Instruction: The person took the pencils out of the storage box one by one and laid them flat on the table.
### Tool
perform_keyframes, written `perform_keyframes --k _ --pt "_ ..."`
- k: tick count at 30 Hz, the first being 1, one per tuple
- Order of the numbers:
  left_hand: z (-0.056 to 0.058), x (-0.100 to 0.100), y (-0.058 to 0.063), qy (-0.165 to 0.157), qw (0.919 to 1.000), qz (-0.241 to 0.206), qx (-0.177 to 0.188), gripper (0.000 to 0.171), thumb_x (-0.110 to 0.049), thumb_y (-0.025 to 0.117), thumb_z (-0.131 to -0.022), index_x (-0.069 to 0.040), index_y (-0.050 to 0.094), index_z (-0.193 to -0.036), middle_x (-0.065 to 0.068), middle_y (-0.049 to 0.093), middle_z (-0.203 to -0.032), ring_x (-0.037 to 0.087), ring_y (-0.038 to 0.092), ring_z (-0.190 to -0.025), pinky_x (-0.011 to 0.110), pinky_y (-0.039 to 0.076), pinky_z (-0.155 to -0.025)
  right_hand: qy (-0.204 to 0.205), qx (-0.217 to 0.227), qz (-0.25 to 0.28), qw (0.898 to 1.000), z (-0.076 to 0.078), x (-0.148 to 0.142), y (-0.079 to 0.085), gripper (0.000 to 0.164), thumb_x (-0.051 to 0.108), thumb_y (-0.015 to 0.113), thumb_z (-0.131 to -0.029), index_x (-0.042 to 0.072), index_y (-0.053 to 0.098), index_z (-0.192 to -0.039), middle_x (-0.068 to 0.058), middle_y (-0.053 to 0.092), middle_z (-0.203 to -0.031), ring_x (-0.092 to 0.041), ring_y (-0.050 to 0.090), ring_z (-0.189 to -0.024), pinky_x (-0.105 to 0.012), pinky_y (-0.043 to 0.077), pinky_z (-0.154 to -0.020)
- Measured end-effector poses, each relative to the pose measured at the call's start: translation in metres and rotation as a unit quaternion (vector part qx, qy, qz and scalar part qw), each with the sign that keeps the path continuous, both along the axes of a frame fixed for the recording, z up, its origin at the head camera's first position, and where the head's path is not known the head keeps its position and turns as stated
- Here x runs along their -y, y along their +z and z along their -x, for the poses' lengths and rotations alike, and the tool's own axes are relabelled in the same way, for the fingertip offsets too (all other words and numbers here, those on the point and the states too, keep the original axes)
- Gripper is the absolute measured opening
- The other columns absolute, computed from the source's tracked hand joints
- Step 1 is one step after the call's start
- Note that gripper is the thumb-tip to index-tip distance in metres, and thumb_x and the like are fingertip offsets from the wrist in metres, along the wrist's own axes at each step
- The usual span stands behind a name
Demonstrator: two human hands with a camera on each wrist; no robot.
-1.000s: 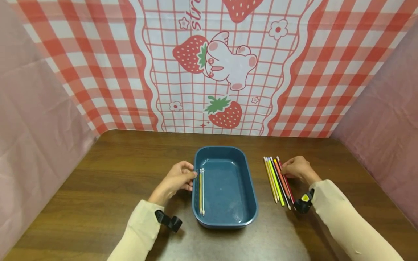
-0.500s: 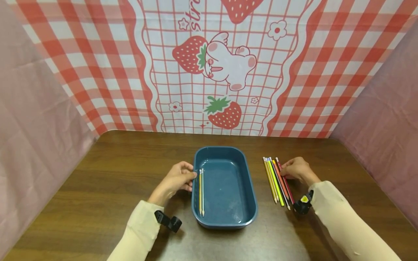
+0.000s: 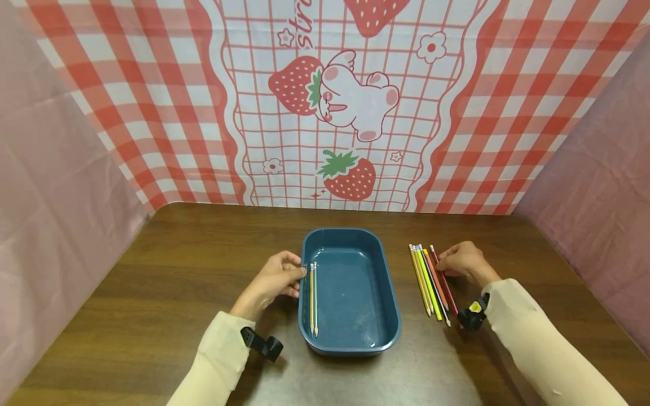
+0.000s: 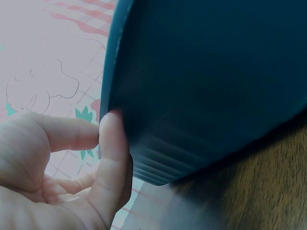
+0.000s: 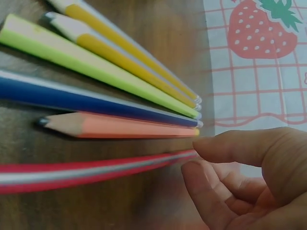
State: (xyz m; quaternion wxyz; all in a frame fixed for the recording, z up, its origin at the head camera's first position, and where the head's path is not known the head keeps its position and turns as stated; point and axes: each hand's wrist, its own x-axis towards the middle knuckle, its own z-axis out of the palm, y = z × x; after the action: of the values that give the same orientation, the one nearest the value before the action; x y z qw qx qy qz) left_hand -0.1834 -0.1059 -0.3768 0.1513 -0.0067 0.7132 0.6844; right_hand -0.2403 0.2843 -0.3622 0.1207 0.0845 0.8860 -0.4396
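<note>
My left hand [image 3: 274,277] pinches the left rim of a blue plastic bin [image 3: 350,351] between thumb and fingers. Inside, along its left wall, lie a yellow pencil [image 3: 312,299] and a pale pencil [image 3: 316,307]. To the right, my right hand [image 3: 464,264] pinches a red pencil [image 5: 96,171] near its far end, between thumb and index finger. The red pencil lies slightly apart from an orange pencil [image 5: 134,124]. Next to that are a dark blue pencil [image 5: 86,99], a lime-green pencil [image 5: 91,62] and yellow pencils [image 5: 129,43], side by side on the table.
The brown wooden table [image 3: 203,254] carries the bin and the pencils. A red-and-white strawberry cloth [image 3: 350,113] hangs behind its far edge. Pink cloths [image 3: 599,158] hang at both sides. A black wrist camera [image 3: 472,317] sits close to the red pencil's near end.
The red pencil has shifted slightly away from the orange one, with a gap now between them. My right hand has barely moved; the left hand and bin stay still.
</note>
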Motion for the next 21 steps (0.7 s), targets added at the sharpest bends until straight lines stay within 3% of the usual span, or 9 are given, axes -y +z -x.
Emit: perform_keyframes --k 4,8,15,21 --pt "0.0 0.0 0.0 0.0 1.0 0.001 -0.001 0.026 0.003 0.054 -0.088 0.008 0.041 -0.111 0.003 0.047 -0.069 0.009 0.047 -0.049 0.018 0.047 -0.042 0.015 -0.017 -0.048 0.999 0.002 0.001 0.007 0.04 0.002 0.072 -0.072 -0.017 0.06 -0.105 -0.002 0.063 -0.07 -0.008 0.06 -0.063 -0.024 0.056 -0.058" --pt "0.001 0.0 0.0 0.001 1.0 0.0 -0.001 0.027 0.003 0.054 -0.088 0.009 0.041 -0.112 0.003 0.047 -0.068 0.009 0.047 -0.049 0.018 0.047 -0.042 0.033 -0.033 -0.099 0.994 0.005 0.004 0.015 0.04 0.008 0.072 -0.07 -0.011 0.064 -0.105 -0.007 0.065 -0.081 -0.016 0.056 -0.073 -0.023 0.05 -0.06" --pt "0.001 0.0 -0.001 0.0 1.0 -0.004 -0.001 0.027 0.004 0.054 -0.088 0.009 0.041 -0.111 0.003 0.047 -0.067 0.009 0.047 -0.048 0.018 0.047 -0.042 0.071 -0.051 -0.09 0.992 0.012 0.022 0.033 0.039 0.009 0.067 -0.079 -0.012 0.061 -0.111 -0.011 0.067 -0.087 -0.013 0.058 -0.074 -0.027 0.052 -0.066" --pt "0.001 0.001 -0.001 0.003 1.0 -0.006 0.002 0.026 0.004 0.053 -0.088 0.008 0.041 -0.11 0.003 0.047 -0.067 0.009 0.047 -0.048 0.018 0.047 -0.042 0.111 -0.072 -0.074 0.988 0.014 0.05 0.047 0.038 0.006 0.07 -0.076 -0.01 0.062 -0.109 -0.007 0.068 -0.086 -0.008 0.057 -0.068 -0.032 0.055 -0.069"
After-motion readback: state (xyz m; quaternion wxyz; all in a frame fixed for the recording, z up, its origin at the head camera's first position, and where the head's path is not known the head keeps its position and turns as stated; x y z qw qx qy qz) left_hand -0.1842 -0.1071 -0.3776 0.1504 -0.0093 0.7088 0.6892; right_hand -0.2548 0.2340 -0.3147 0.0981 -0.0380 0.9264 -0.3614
